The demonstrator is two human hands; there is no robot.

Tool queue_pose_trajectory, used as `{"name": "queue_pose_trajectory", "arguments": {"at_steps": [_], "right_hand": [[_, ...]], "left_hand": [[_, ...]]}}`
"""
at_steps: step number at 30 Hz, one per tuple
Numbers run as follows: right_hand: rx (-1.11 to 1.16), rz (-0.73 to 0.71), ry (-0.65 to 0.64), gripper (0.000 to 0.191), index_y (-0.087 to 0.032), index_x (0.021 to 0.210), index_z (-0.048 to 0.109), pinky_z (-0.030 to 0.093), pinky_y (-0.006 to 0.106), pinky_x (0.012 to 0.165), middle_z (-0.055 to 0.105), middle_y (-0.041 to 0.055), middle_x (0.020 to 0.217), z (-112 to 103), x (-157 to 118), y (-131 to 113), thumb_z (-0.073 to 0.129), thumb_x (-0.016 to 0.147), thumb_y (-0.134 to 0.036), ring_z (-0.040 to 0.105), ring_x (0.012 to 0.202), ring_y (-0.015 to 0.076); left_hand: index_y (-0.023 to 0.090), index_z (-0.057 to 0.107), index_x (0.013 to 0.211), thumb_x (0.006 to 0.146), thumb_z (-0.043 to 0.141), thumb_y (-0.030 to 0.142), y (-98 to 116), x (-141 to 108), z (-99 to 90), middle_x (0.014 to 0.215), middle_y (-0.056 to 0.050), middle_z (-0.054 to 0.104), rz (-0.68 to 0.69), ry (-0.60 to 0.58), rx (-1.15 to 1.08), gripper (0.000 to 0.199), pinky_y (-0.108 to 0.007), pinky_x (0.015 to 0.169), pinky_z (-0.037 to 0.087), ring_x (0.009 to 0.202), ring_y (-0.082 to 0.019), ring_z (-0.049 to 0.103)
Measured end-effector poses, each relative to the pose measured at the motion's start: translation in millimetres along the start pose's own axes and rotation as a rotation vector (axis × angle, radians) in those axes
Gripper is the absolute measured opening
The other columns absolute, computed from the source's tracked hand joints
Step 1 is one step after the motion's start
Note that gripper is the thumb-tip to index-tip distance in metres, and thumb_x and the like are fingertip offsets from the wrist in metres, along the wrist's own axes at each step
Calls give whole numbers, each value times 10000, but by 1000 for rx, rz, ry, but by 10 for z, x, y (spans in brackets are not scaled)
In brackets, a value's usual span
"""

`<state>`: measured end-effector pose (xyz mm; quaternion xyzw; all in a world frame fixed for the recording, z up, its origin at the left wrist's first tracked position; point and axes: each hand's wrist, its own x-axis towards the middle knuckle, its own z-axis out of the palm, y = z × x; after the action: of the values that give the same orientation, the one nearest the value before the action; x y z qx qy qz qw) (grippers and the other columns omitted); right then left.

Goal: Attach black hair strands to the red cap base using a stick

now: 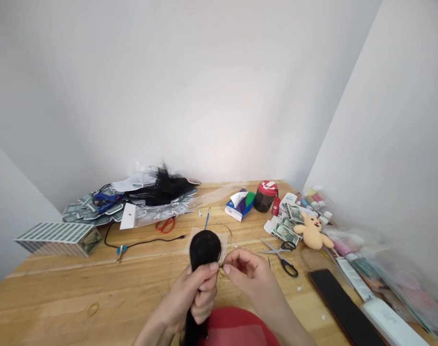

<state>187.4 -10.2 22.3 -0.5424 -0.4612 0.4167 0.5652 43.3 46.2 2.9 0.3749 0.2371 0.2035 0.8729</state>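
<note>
One bundle of black hair (205, 246) is clamped in the left fingers (203, 299), its rounded top raised above them; a thin strand (222, 265), too small to identify, seems pinched between the right fingers (237, 278) beside it. If the left grip were loosened, hairs could be splayed across the counter (60, 298) below.

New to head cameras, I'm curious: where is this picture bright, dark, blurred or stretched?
In the head view, the wall has a soft bright glow; the hair in the left hand looks nearly solid black; in the head view, plastic bags at right look smeared, and the phone seems stretched.
</note>
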Motion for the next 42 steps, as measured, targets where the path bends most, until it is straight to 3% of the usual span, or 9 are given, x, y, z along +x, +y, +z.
{"name": "queue_pose_trajectory", "arguments": {"at_steps": [5, 8, 14, 21, 26, 30, 33, 37, 42], "right_hand": [[-26, 29, -77, 236, -183, 666, 537, 368, 252, 537, 451, -88, 572, -14, -19, 12, 676, 790, -328, 443, 512, 99], [-77, 25, -60, 253, -179, 666, 536, 381, 245, 526, 462, -87, 578, -59, -28, 28, 673, 809, -335, 450, 504, 94], [-237, -60, 135, 166, -192, 672, 537, 342, 259, 545, 453, -76, 581, -119, -56, 84, 623, 804, -245, 433, 534, 116], [-363, -187, 346, 165, -248, 578, 541, 285, 332, 695, 481, -18, 629, -163, -29, -45, 629, 619, -114, 415, 684, 204], [-137, -77, 213, 70, -227, 675, 592, 374, 309, 633, 575, 8, 674, -206, 18, 55, 545, 727, -226, 485, 649, 190], [40, 24, 67, 219, -208, 898, 699, 450, 326, 696, 705, 76, 937, -176, 13, 168, 519, 804, -292, 603, 806, 218], [106, 26, -36, 282, -219, 1020, 719, 464, 341, 745, 715, 88, 991, -110, 17, 186, 625, 791, -355, 623, 894, 246], [155, -50, -61, 118, -224, 804, 732, 438, 303, 764, 679, 36, 844, -19, 51, 151, 720, 763, -334, 596, 835, 204], [234, -7, -22, 142, -199, 705, 644, 418, 271, 674, 607, -4, 718, 61, 80, 135, 692, 761, -320, 541, 698, 151]], "left_hand": [[220, 311, 495, 668, 727, 565, -15, -8, 21, 308, 135, 219, 18, 29, 18, 567, -155, 262, 132, 257, -12, 123], [221, 309, 495, 664, 725, 564, -9, 1, 39, 312, 136, 211, 20, 46, 28, 566, -158, 266, 125, 262, -13, 122], [223, 307, 501, 645, 731, 571, 25, 30, 84, 317, 138, 212, 21, 83, 44, 567, -160, 272, 99, 269, -14, 123], [222, 320, 491, 602, 750, 579, -8, 43, 155, 302, 134, 230, 14, 121, 59, 571, -159, 267, 118, 262, -14, 142], [219, 321, 483, 574, 769, 566, 0, 45, 157, 300, 136, 232, -2, 130, 19, 574, -152, 262, 108, 258, -8, 133], [220, 296, 466, 529, 776, 593, 37, 32, 120, 292, 138, 217, -12, 133, -38, 611, -151, 253, 112, 245, -7, 132], [223, 280, 457, 483, 784, 617, 51, 36, 110, 284, 136, 217, -31, 137, -59, 641, -151, 245, 112, 237, -7, 134], [223, 262, 446, 438, 788, 643, 45, 54, 126, 273, 135, 213, -41, 152, -52, 673, -147, 239, 112, 229, -4, 135], [221, 285, 453, 432, 789, 655, 4, 66, 143, 274, 134, 228, -31, 171, -36, 665, -146, 244, 114, 229, -3, 140]]}}
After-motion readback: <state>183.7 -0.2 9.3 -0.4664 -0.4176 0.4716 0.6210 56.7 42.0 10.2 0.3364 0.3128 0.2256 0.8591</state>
